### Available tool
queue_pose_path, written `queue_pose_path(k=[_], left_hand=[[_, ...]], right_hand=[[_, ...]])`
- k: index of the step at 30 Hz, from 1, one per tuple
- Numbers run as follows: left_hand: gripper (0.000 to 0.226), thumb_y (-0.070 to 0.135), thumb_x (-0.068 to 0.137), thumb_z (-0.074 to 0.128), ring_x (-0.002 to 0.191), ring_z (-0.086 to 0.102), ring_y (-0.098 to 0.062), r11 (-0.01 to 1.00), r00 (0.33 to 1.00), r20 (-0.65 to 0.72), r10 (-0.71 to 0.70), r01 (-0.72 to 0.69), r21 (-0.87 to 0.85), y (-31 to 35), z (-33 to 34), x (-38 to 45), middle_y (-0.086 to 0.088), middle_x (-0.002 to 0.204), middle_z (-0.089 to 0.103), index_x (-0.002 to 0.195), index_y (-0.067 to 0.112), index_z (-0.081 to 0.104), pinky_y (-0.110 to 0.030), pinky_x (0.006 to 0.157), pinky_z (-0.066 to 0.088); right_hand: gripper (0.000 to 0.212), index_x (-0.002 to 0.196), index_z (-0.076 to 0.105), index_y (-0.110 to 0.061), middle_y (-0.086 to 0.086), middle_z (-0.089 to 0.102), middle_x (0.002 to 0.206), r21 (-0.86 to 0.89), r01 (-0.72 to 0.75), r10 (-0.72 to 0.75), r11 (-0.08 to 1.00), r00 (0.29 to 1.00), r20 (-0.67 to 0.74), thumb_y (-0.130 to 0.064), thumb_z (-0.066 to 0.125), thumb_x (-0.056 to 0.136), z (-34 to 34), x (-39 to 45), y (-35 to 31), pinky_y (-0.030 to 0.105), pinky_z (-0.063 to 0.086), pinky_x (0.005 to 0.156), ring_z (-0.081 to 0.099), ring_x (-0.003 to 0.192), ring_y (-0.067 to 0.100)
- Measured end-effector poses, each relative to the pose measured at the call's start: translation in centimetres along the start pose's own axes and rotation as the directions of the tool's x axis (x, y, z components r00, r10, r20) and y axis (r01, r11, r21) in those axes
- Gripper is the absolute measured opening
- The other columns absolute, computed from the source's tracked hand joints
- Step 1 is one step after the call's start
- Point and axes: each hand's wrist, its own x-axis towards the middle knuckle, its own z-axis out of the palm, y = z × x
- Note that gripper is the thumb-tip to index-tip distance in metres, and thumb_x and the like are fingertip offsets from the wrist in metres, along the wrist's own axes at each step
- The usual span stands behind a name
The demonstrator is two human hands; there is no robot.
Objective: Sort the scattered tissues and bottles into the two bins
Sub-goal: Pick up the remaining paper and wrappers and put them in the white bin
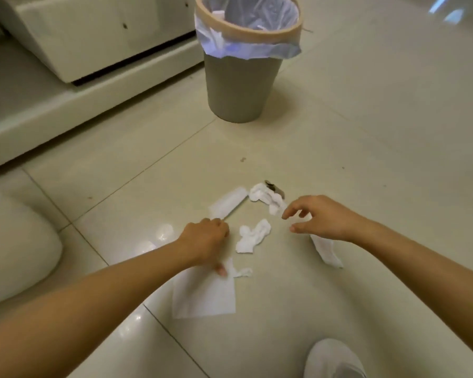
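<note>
Several white tissues lie on the tiled floor. A flat tissue (205,296) lies nearest me, and my left hand (205,241) hovers at its far corner with curled fingers and the thumb touching it. A crumpled tissue (253,236) sits between my hands. A folded tissue (228,204) and another crumpled tissue (268,197) lie farther off. My right hand (320,218) is open, fingers spread, just beside that far crumpled tissue and above a long tissue (325,251). A grey bin (238,85) with a clear liner stands upright beyond them, some paper inside. No bottles are visible.
A white low cabinet (66,50) runs along the left back. A white rounded cushion-like object (14,255) sits at the left. My white shoe (333,361) is at the bottom right. A small dark object (275,186) pokes out behind the far crumpled tissue.
</note>
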Motion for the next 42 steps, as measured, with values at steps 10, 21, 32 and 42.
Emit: queue_pose_path(k=[10, 21, 32, 42], left_hand=[[0.021, 0.042, 0.082, 0.067, 0.091, 0.049, -0.013, 0.991, 0.974, -0.217, 0.062, -0.086, -0.104, -2.2, 2.0, 0.5, 0.01, 0.088, 0.047, 0.08, 0.027, 0.052, -0.021, 0.054, 0.028], [0.074, 0.053, 0.069, 0.078, 0.123, 0.041, -0.021, 0.862, 0.935, -0.319, -0.154, -0.031, -0.507, -2.6, -1.5, 5.1, 0.002, 0.139, 0.037, 0.128, 0.023, 0.046, -0.035, 0.094, 0.042], [0.12, 0.063, 0.054, 0.08, 0.131, 0.029, -0.022, 0.953, 0.957, -0.264, -0.116, 0.032, -0.302, 0.8, 1.6, 4.9, 0.003, 0.147, 0.026, 0.147, 0.03, 0.012, -0.041, 0.101, 0.035], [0.068, 0.038, 0.075, 0.071, 0.11, 0.046, -0.019, 0.922, 0.966, -0.237, -0.101, 0.001, -0.388, 1.4, 2.3, 4.2, 0.004, 0.128, 0.047, 0.133, 0.03, 0.037, -0.034, 0.08, 0.049]], right_hand=[[0.092, 0.144, 0.024, -0.027, 0.008, 0.028, 0.14, 0.081, -0.465, 0.47, 0.882, 0.88, -0.067, -0.045, 0.076, 0.07, 7.9, 0.8, 6.0, 0.039, 0.043, 0.094, 0.04, 0.122, 0.032], [0.066, 0.134, 0.045, -0.019, 0.007, 0.044, 0.128, 0.654, -0.097, 0.297, 0.75, 0.933, -0.202, -0.005, 0.072, 0.076, 9.1, 3.6, 2.8, 0.022, 0.042, 0.082, 0.05, 0.114, 0.018], [0.079, 0.126, 0.042, -0.046, -0.009, 0.036, 0.141, 0.457, 0.214, 0.019, 0.863, 0.891, -0.454, -0.007, 0.078, 0.069, 6.2, 5.9, 3.5, 0.023, 0.035, 0.099, 0.038, 0.127, 0.004], [0.128, 0.138, -0.013, -0.061, -0.022, -0.029, 0.151, -0.051, 0.065, -0.063, 0.997, 0.997, 0.04, -0.044, 0.083, 0.054, 5.4, 9.5, 3.6, 0.061, 0.011, 0.114, -0.016, 0.146, 0.014]])
